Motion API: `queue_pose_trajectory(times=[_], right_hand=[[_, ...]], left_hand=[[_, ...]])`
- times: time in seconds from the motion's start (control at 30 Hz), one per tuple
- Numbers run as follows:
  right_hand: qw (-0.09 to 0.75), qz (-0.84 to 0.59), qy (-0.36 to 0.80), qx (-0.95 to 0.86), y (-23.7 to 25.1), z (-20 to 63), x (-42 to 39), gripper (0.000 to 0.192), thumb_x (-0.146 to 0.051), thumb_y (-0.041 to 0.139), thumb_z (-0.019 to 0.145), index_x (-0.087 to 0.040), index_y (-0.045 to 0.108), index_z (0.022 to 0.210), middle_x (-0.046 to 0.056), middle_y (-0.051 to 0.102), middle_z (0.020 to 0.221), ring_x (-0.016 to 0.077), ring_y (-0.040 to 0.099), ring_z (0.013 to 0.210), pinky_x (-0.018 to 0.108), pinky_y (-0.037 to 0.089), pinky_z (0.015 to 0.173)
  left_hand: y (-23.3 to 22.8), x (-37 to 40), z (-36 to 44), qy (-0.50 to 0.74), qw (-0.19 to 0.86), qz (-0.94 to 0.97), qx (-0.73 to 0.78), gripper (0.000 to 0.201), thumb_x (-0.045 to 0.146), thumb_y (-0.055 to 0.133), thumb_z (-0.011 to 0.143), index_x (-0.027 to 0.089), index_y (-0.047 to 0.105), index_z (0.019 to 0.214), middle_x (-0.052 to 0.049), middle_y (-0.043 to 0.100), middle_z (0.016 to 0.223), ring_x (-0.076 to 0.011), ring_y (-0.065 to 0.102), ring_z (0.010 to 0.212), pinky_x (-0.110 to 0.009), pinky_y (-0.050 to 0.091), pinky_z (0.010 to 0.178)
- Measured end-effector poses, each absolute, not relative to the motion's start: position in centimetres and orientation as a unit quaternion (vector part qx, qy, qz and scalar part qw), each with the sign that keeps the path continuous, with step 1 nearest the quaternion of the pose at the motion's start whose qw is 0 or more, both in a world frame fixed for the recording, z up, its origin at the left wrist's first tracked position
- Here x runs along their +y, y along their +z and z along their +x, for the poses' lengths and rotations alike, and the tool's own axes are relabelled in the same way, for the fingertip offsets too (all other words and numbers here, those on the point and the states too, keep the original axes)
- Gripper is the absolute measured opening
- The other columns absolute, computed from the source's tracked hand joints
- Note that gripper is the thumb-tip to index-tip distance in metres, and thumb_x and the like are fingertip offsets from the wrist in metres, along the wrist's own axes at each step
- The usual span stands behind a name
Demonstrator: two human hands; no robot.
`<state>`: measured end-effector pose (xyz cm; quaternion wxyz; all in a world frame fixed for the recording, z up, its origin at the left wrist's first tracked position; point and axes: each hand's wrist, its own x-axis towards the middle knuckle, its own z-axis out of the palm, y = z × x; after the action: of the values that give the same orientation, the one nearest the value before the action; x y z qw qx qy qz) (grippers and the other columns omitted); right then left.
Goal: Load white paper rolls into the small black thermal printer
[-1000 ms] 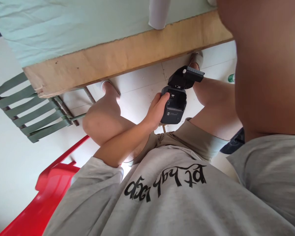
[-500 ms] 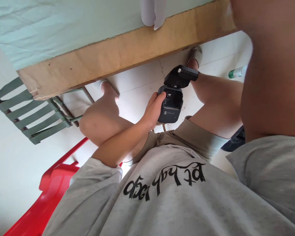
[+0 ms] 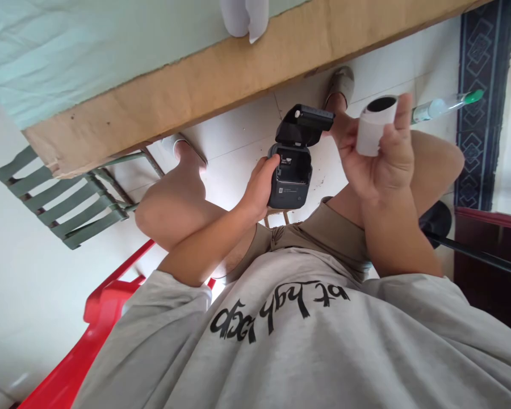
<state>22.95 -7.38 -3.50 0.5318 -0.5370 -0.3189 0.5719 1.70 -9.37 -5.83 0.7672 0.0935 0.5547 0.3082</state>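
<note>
My left hand (image 3: pixel 256 188) is wrapped round a small black portable label printer (image 3: pixel 290 196), its thumb on the side edge. The printer's lid (image 3: pixel 296 129) stands open, and the compartment below it looks hollow. In my right hand (image 3: pixel 385 170) is a white paper roll (image 3: pixel 369 136) with a dark core opening facing up. Fingers and thumb grip the roll from the sides. It is held to the right of the printer, apart from it, at about the same height. Both hands are above my lap.
Ahead runs a table with a wooden edge (image 3: pixel 162 94) and a pale green cloth, a rolled white sheet (image 3: pixel 258 20) on it. A green strapped folding stool (image 3: pixel 63 199) and a red chair (image 3: pixel 106 307) are at left. A plastic bottle (image 3: pixel 438 108) lies on the floor at right.
My right arm, raised close to the camera before, has come down into view with the paper roll in hand. The printer stays in my left hand, shifted slightly left in view.
</note>
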Motion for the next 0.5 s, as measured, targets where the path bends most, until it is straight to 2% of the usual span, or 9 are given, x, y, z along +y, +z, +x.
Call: queue_pose_trajectory(times=[0.17, 0.23, 0.33, 0.5], right_hand=[[0.498, -0.507, 0.628, -0.317, -4.7, 22.7, -7.2, 0.069, -0.056, 0.094, 0.067, -0.042, 0.054, 0.123, -0.004, 0.066, 0.128, 0.0134, 0.068, 0.103, 0.027, 0.059, 0.078], [0.473, -0.512, 0.643, -0.317, -4.7, 22.0, -7.3, 0.074, -0.053, 0.097, 0.063, -0.037, 0.057, 0.123, -0.002, 0.067, 0.124, 0.0127, 0.069, 0.101, 0.026, 0.060, 0.078], [0.417, -0.521, 0.669, -0.328, -4.6, 21.1, -7.8, 0.074, -0.059, 0.100, 0.058, -0.028, 0.063, 0.115, 0.000, 0.069, 0.109, 0.0126, 0.068, 0.091, 0.028, 0.062, 0.078], [0.387, -0.530, 0.624, -0.425, -4.8, 20.8, -8.9, 0.058, -0.071, 0.087, 0.078, -0.027, 0.064, 0.108, 0.002, 0.065, 0.095, 0.0142, 0.064, 0.085, 0.032, 0.061, 0.080]], left_hand=[[-6.0, -9.1, 1.9, 0.319, 0.756, 0.097, 0.563, 0.039, 0.061, 0.074, 0.095, 0.024, 0.064, 0.101, -0.002, 0.075, 0.090, -0.0196, 0.076, 0.084, -0.030, 0.060, 0.073], [-5.9, -9.0, 1.9, 0.320, 0.754, 0.095, 0.566, 0.039, 0.061, 0.074, 0.096, 0.024, 0.064, 0.100, -0.001, 0.074, 0.089, -0.0197, 0.077, 0.085, -0.031, 0.060, 0.074], [-5.8, -8.8, 1.9, 0.324, 0.747, 0.103, 0.571, 0.037, 0.059, 0.073, 0.098, 0.023, 0.064, 0.099, -0.001, 0.075, 0.089, -0.0187, 0.077, 0.088, -0.029, 0.058, 0.076], [-5.7, -8.7, 2.0, 0.327, 0.750, 0.107, 0.565, 0.032, 0.054, 0.066, 0.103, 0.022, 0.066, 0.100, -0.001, 0.076, 0.091, -0.0171, 0.077, 0.090, -0.027, 0.058, 0.077]])
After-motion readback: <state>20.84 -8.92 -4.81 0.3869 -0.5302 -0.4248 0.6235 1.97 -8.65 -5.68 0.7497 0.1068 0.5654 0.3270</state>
